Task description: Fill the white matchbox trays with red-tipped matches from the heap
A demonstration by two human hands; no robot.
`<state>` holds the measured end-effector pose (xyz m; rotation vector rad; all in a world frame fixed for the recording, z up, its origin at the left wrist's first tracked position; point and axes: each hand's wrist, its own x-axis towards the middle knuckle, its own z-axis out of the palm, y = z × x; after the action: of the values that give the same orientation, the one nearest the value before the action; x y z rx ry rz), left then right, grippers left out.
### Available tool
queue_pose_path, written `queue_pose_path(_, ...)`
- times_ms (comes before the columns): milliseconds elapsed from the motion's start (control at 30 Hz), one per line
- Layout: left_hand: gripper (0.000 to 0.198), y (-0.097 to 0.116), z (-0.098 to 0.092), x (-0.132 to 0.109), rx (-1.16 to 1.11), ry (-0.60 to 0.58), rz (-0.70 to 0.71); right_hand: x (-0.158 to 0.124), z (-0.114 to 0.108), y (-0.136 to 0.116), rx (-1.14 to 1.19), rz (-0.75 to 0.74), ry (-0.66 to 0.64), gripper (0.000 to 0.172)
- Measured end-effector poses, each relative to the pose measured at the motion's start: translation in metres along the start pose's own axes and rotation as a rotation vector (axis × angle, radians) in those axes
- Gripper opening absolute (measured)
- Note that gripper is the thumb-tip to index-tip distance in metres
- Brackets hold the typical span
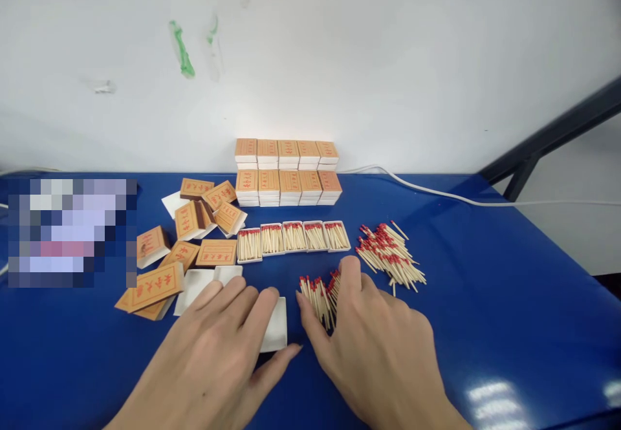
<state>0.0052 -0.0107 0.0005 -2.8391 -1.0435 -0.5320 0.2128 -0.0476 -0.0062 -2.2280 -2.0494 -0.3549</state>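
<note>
My left hand is closed over a white matchbox tray, whose right part shows beyond the fingers; its inside looks bare. Just right of it, my right hand curls its fingers round a bunch of red-tipped matches on the blue table. Past the hands, several white trays filled with matches stand side by side in a row. A loose heap of matches lies to the right, beyond my right hand.
Stacked orange matchboxes stand in two rows by the wall. Orange sleeves and more white trays lie scattered at left on the blue table. A white cable crosses the back right. Something pixelated is at far left.
</note>
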Motion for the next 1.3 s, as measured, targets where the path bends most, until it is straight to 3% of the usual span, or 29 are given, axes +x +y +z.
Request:
queue_pose_path(100,0.026,0.001,0.003,-0.002,-0.009,0.020,0.004,0.000,0.003,0.008,0.047,-0.022,-0.001,0.028)
queue_pose_path(267,0.031,0.002,0.002,-0.004,-0.032,-0.007,0.020,0.005,0.002,0.032,0.193,-0.204,-0.019,0.017)
queue_pose_path(667,0.050,0.025,0.016,-0.007,-0.020,0.103,0.030,0.024,0.006,0.079,0.355,-0.440,-0.112,0.026)
queue_pose_path(967,0.038,0.021,0.011,-0.007,-0.153,0.047,-0.024,0.021,0.002,0.103,0.578,-0.187,-0.305,0.034)
queue_pose_path(1067,0.038,0.022,0.013,-0.007,-0.195,0.041,-0.029,0.022,0.000,0.103,0.633,-0.177,-0.359,0.026)
queue_pose_path(1300,0.037,0.026,0.018,-0.006,-0.344,0.019,-0.111,0.027,-0.004,0.100,0.726,-0.160,-0.399,0.025)
